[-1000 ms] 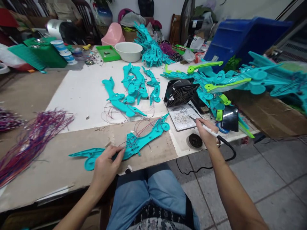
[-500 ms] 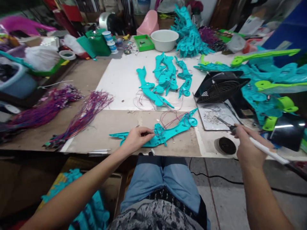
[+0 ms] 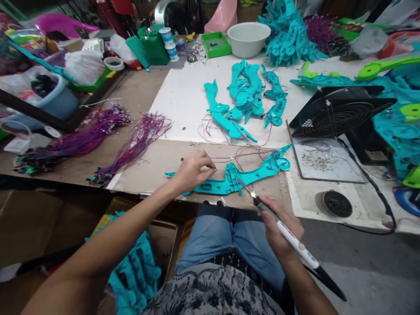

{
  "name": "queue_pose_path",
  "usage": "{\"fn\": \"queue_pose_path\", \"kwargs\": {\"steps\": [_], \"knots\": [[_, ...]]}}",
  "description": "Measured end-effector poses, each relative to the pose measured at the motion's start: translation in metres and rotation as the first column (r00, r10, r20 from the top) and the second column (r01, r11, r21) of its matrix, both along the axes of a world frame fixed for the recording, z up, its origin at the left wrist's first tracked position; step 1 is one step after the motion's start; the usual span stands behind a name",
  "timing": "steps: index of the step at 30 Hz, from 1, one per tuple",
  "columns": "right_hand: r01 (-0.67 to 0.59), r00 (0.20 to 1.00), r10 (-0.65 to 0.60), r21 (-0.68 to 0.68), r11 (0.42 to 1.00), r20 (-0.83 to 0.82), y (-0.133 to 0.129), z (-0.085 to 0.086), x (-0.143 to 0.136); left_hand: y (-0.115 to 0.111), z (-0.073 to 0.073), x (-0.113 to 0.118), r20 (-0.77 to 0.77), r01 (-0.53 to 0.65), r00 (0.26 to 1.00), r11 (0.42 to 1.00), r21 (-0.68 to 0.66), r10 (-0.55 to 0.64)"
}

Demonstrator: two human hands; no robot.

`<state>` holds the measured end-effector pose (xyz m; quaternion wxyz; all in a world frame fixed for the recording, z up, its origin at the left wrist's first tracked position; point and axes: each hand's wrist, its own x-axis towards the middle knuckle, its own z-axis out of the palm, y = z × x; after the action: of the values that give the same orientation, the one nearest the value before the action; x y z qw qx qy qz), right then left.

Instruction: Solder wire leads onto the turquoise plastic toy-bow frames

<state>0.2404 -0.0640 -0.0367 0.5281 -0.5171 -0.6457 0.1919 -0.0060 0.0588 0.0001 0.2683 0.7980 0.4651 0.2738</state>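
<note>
Since the earlier frame, the soldering iron [image 3: 297, 244] has moved from the white tray [image 3: 341, 173] to the mid-section of the turquoise part [image 3: 257, 175], lower centre of the frame on the tabletop [image 3: 154, 171]. Right hand [image 3: 292, 218]: grip closed around the handle, tip at or just above the part. Left hand [image 3: 193, 173]: grip nearly closed, raised beside the mid-section; whether it has hold of a wire cannot be told. Status, as judged: thin wires [image 3: 219, 158] are laid along the part; joint completion cannot be confirmed. Similar parts [image 3: 244, 92], upper centre, also carry wires. Loose wire bundle [image 3: 141, 140] remains at left.
</note>
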Motion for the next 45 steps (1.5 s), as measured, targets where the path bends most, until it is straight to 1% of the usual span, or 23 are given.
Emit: {"fn": "queue_pose_path", "kwargs": {"steps": [1,2,3,4,6,8,10,12,13,14,15,17,19,21,24,28,30,37,40,43,45], "knots": [[-0.005,1.0,0.005,0.05,0.999,0.001,0.005,-0.005,-0.006,0.003,0.002,-0.005,-0.002,0.041,0.999,0.999,0.017,-0.041],[-0.019,0.999,0.016,0.098,0.995,0.032,0.01,-0.009,-0.012,0.005,0.003,-0.008,0.011,0.07,0.997,0.998,0.003,-0.07],[-0.036,0.995,0.023,0.141,0.989,0.093,0.017,-0.014,-0.018,0.006,0.002,-0.011,0.039,0.082,0.996,0.996,-0.041,-0.08],[-0.056,0.983,0.024,0.17,0.984,0.18,0.023,-0.019,-0.023,0.007,0.001,-0.012,0.076,0.074,0.995,0.991,-0.108,-0.066],[-0.093,0.934,0.021,0.185,0.978,0.357,0.035,-0.027,-0.028,0.004,-0.004,-0.013,0.15,0.015,0.988,0.96,-0.28,0.028],[-0.104,0.889,0.005,0.191,0.976,0.457,0.045,-0.032,-0.026,-0.002,-0.008,-0.01,0.211,-0.034,0.967,0.889,-0.457,0.146],[-0.125,0.867,0.019,0.18,0.976,0.497,0.052,-0.033,-0.016,-0.011,-0.009,-0.005,0.276,-0.019,0.932,0.789,-0.615,0.237],[-0.141,0.859,0.035,0.17,0.975,0.511,0.058,-0.031,-0.002,-0.018,-0.009,0.002,0.321,0.042,0.906,0.697,-0.716,0.275],[-0.145,0.857,0.035,0.176,0.974,0.514,0.059,-0.029,0.005,-0.021,-0.008,0.006,0.329,0.068,0.905,0.669,-0.74,0.271],[-0.143,0.862,0.029,0.187,0.972,0.506,0.058,-0.026,0.011,-0.023,-0.008,0.01,0.329,0.086,0.91,0.659,-0.747,0.254],[-0.133,0.875,0.02,0.2,0.971,0.484,0.056,-0.022,0.015,-0.025,-0.009,0.013,0.322,0.094,0.919,0.668,-0.738,0.227],[-0.099,0.922,0.016,0.196,0.975,0.386,0.043,-0.012,0.018,-0.025,-0.011,0.016,0.303,0.094,0.938,0.718,-0.69,0.168],[-0.085,0.972,0.055,0.125,0.989,0.23,0.024,-0.002,0.014,-0.024,-0.014,0.015,0.294,0.114,0.95,0.763,-0.636,0.103],[-0.107,0.991,0.101,0.066,0.992,0.087,0.004,0.008,0.007,-0.022,-0.016,0.011,0.311,0.176,0.95,0.768,-0.616,0.032],[-0.134,0.991,0.135,0.042,0.99,-0.012,-0.017,0.016,-0.006,-0.017,-0.018,0.001,0.35,0.276,0.935,0.748,-0.603,-0.063],[-0.159,0.987,0.159,0.042,0.986,0.004,-0.023,0.018,-0.021,-0.012,-0.02,-0.007,0.333,0.345,0.924,0.784,-0.516,-0.187],[-0.171,0.985,0.169,0.038,0.985,0.037,-0.022,0.017,-0.025,-0.011,-0.021,-0.009,0.337,0.368,0.916,0.791,-0.488,-0.218],[-0.178,0.983,0.174,0.058,0.982,0.065,-0.022,0.006,-0.029,-0.012,-0.025,-0.011,0.363,0.415,0.894,0.793,-0.447,-0.263],[-0.184,0.981,0.179,0.057,0.981,0.078,-0.021,0.007,-0.03,-0.012,-0.026,-0.011,0.356,0.423,0.892,0.795,-0.435,-0.28],[-0.185,0.979,0.183,0.023,0.982,0.09,-0.021,0.01,-0.032,-0.012,-0.027,-0.012,0.35,0.423,0.893,0.797,-0.432,-0.284],[-0.187,0.978,0.184,0.031,0.982,0.096,-0.022,0.01,-0.032,-0.012,-0.028,-0.012,0.347,0.428,0.891,0.796,-0.427,-0.293]]}}
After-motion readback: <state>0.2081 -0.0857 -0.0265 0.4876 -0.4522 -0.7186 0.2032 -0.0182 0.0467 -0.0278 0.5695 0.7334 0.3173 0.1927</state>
